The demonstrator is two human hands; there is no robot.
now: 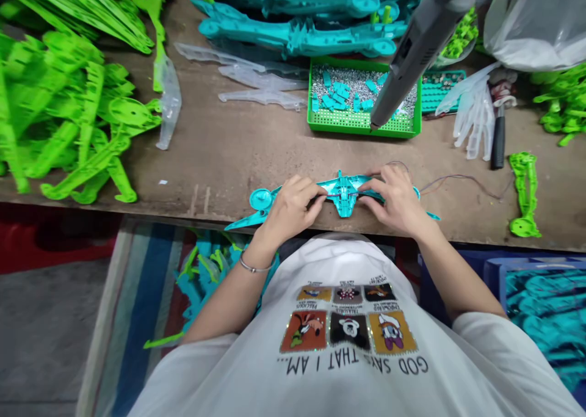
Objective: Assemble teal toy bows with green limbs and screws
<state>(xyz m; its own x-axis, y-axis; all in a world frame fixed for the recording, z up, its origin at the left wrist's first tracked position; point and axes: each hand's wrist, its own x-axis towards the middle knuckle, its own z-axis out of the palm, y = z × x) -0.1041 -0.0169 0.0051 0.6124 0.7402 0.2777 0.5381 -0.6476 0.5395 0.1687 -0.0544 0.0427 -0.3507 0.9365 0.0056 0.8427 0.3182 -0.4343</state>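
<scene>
A teal plastic shell piece (345,204) with long wings lies near the table's front edge, its ribbed inside facing up. A thin dark wire (341,194) crosses its middle section. My left hand (295,204) rests on the left wing, thumb and fingertips pinching the wire. On the right wing, my right hand (394,197) has its thumb and forefinger at the other side of the middle section, closed on the same wire. From there a loose wire (458,176) trails right over the tabletop. My fingers cover parts of both wings.
Behind my hands stands a green tray (364,127) of screws and small teal parts, with a grey electric screwdriver (407,57) hanging over it. Lime-green parts (68,112) pile up at left. A black-handled tool (498,136) and a lime-green piece (524,194) lie right.
</scene>
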